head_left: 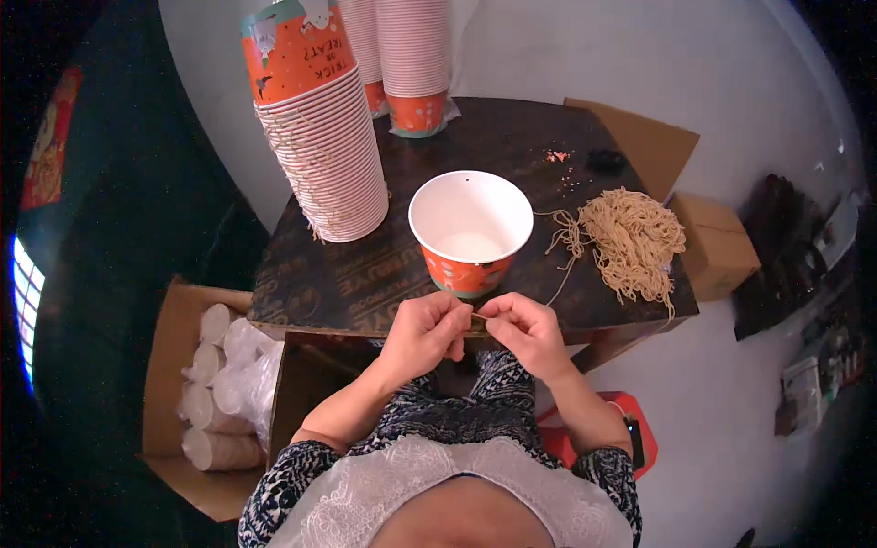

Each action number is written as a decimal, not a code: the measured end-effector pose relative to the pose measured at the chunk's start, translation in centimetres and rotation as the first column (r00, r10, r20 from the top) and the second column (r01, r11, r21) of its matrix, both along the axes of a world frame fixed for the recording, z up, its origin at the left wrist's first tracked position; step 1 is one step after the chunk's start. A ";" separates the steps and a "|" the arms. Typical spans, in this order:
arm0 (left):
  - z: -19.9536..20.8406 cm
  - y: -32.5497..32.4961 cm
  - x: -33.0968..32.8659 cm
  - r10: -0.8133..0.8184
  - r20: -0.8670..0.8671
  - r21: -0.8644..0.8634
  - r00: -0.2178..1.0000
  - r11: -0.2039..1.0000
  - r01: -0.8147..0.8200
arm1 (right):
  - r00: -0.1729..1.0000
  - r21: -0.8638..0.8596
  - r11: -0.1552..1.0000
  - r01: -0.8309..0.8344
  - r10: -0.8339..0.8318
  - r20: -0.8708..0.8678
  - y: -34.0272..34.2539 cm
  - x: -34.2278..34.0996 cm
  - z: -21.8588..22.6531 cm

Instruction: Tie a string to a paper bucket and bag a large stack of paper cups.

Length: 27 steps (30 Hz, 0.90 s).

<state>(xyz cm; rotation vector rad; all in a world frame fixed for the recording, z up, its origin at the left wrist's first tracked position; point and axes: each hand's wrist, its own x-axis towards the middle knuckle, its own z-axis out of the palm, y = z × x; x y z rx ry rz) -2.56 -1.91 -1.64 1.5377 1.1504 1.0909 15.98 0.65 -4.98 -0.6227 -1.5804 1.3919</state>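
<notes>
My left hand (426, 331) and my right hand (528, 331) meet at the near edge of a dark table (329, 283). Together their fingertips pinch one thin tan string (478, 317). Just beyond them stands an open orange paper cup (470, 233) with a white inside, upright and with nothing visible in it. A loose pile of tan strings (632, 239) lies on the table to the right of the cup, with a few strands trailing toward my right hand.
A tall leaning stack of orange and white cups (320, 137) stands at the table's left, with more stacks (406, 55) behind. A cardboard box of wrapped cup stacks (215, 393) sits on the floor at left. Cardboard boxes (717, 242) stand at right.
</notes>
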 end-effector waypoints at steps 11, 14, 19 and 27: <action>-0.4 2.0 -1.1 0.253 0.037 0.282 0.967 0.926 -0.253 | 0.918 0.193 0.897 0.397 -0.393 -0.060 -0.1 -3.0 -1.4; 0.0 3.7 -2.5 0.357 -0.054 0.633 0.932 0.734 -0.244 | 0.889 0.138 0.879 0.456 -0.442 -0.120 -0.1 -2.9 -1.5; 2.8 4.8 -2.0 0.483 -0.368 0.798 0.794 0.603 0.003 | 0.854 0.149 0.842 0.519 -0.502 -0.138 0.0 -2.8 -1.7; 1.1 4.8 -1.3 0.446 -0.461 0.791 0.767 0.599 0.127 | 0.774 0.212 0.744 0.633 -0.613 -0.160 0.0 -2.9 -1.8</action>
